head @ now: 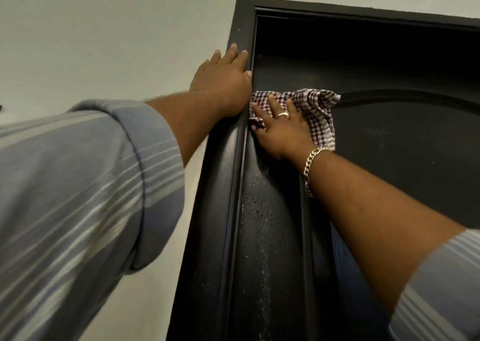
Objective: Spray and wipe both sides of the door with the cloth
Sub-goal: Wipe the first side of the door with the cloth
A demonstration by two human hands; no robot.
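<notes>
Looking steeply upward from the head camera, the view takes in the upper left corner of a black door (pixel 280 236) set in a black frame (pixel 223 190) against a pale wall (pixel 91 42). A person in a blue striped shirt reaches up with both arms.

By the look of it, the task is partway through the first side. Spray droplets (pixel 259 216) bead and run down the door's left edge below the hands, so this face has been sprayed but that strip is not yet wiped. The curved raised moulding (pixel 405 95) to the right of the cloth looks dull and mostly dry; whether it has been wiped cannot be told. No spray bottle is in view, and the door's other side is not visible, so it presumably remains to be done.

The right hand (pixel 281 130) lies flat on the door just right of the frame, fingers spread and nearly straight, pressing a checked cloth (pixel 317 109) against the panel; the cloth bunches out above and to the right of the fingers. A ring and a chain bracelet (pixel 310 166) show on this hand and wrist.

The left hand (pixel 223 81) rests open on the frame, just above and left of the cloth, fingers straight and pointing up, holding nothing, apparently bracing.
</notes>
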